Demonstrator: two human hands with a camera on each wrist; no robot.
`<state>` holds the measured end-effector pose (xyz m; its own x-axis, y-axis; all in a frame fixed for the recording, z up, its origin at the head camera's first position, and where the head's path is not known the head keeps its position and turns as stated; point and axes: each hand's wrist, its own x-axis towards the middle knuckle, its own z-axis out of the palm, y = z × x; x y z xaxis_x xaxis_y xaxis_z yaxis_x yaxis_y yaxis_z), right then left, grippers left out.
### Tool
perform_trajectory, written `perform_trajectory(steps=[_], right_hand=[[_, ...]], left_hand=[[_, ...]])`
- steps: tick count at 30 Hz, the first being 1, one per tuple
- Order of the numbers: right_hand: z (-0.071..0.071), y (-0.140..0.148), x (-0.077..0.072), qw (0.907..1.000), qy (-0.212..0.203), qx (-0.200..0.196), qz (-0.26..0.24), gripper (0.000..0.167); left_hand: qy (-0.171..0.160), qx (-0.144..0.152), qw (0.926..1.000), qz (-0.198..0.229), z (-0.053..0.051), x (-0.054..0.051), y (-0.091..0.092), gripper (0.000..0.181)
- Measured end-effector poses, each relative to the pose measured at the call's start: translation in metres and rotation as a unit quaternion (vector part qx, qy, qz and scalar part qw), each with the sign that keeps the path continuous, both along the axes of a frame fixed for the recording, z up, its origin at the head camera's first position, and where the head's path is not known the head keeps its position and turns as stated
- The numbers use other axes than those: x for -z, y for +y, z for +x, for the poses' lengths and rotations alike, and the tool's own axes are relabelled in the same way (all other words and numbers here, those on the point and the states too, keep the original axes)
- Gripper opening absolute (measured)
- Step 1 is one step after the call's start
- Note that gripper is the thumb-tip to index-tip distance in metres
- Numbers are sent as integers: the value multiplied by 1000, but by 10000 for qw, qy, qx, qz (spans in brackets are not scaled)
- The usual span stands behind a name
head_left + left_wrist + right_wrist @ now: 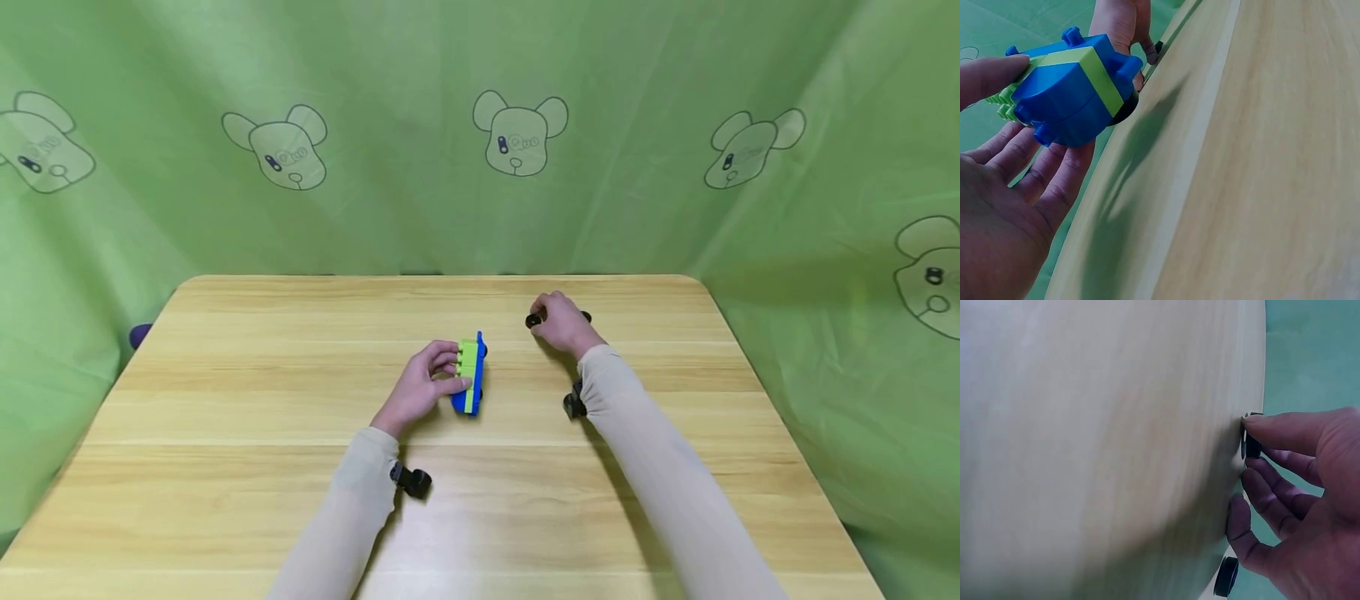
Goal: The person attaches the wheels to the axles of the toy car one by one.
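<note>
Block vehicle (468, 360) in left grip (420, 385), black wheel (533, 320) in right grip (562, 325)

Item one: block vehicle, lime and blue, turned on its side, near the middle of my head view. I log lime studs facing the left palm, blue base facing right, its shadow on the tabletop (225, 467). Left grip: partly closed, thumb on one side, fingers on the other.

Item two: black wheel, towards the tabletop's far edge. Right grip: nearly closed, thumb and fingers pinching it; I cannot tell whether it touches the tabletop.

Item three: second wheel (587, 317), black, just beside the right grip.

Item four: green curtain (405, 225), printed with animal faces.
</note>
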<state>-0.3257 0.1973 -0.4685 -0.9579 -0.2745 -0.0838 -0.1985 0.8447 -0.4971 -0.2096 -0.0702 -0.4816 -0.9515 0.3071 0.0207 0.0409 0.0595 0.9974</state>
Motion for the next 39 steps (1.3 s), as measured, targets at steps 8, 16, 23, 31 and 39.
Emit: perform_trajectory(steps=[8,16,23,31,39], right_hand=[[4,2,-1,9998,26,-111,-150,33],[12,6,-2,9998,-9,-181,-118,32],[24,8,-9,9995,-1,-226,-228,30],[40,6,-18,9972,395,-583,-259,33],[57,2,-29,9950,615,-675,-411,33]], left_hand=[[26,-57,10000,-17,1,1,-1,54],[159,-121,9998,-28,-1,1,-4,55],[100,-64,9999,20,-3,1,-3,57],[79,-58,10000,-10,-3,-1,-4,60],[26,89,10000,15,-1,-9,-4,65]])
